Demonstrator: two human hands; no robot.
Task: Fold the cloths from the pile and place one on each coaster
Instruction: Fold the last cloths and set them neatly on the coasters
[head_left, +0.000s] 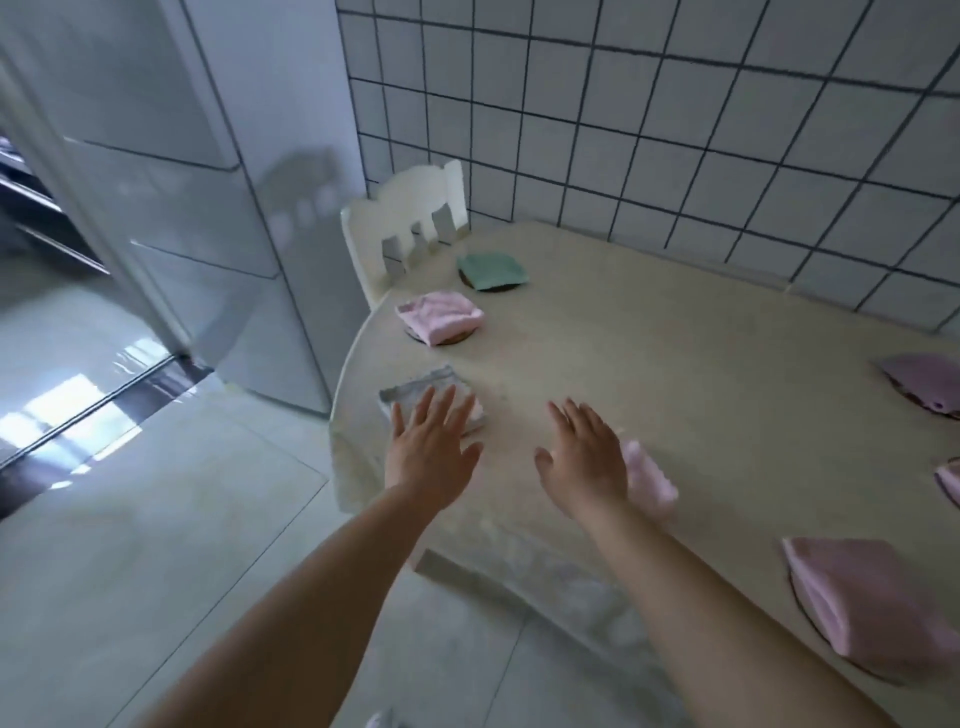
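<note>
L hand (426, 447) flat, fingers straight, on folded grey-and-pink cloth (415, 387) at round cream tabletop (649, 364) edge; R hand (584, 457) open w/ fingers spread, holding nothing, just beside pale pink cloth (649, 478); folded pink cloth (439, 314) sits on brown round coaster (457, 339) w/ folded green cloth (491, 270) beyond.

Home kitchen or dining corner, white tiled wall (675, 130), fridge (171, 208), round table (649, 364), white chair (405, 218)

White tiled wall (675, 130), glossy floor (156, 545)
</note>
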